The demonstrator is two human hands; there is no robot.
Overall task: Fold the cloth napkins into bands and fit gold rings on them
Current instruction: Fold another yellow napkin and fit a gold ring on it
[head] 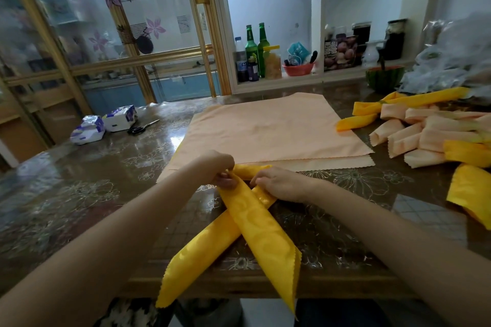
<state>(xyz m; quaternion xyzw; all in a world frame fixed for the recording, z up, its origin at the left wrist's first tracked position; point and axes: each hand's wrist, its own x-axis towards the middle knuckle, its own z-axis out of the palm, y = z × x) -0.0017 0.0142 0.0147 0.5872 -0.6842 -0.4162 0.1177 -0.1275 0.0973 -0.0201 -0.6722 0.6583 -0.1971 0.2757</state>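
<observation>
Napkin point(255, 225) — fold behind left hand point(218, 170)

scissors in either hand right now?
No: the scissors lie on the table by the tissue packs; the left hand and right hand both hold the yellow napkin.

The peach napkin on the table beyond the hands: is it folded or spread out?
Spread out. The peach napkin lies flat as one wide sheet on the table, with no band fold.
</observation>
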